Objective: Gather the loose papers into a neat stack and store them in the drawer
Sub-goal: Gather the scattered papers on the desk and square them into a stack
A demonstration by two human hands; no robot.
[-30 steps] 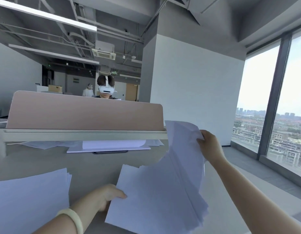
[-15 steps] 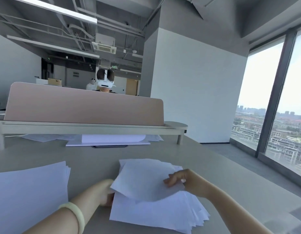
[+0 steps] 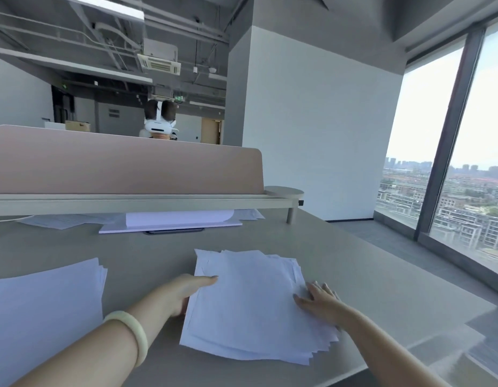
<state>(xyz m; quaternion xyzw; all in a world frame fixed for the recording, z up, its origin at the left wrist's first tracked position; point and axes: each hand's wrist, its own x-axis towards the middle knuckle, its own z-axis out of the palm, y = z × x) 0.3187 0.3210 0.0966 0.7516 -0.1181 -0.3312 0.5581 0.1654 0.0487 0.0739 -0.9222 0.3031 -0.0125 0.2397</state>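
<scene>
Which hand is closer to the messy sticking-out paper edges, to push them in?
Probably the right hand: it rests flat on the pile beside the fanned-out right edges. The left hand sits at the tidier edge.

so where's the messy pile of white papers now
Head view, lower centre: messy pile of white papers lies on the grey desk between left hand and right hand.

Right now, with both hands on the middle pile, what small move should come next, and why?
Probably squeeze the pile inward between both hands to square it. Its sheets lie fanned, staggered corners showing along the right and near edges; the left hand is at its left edge, the right hand flat on its right side.
</scene>
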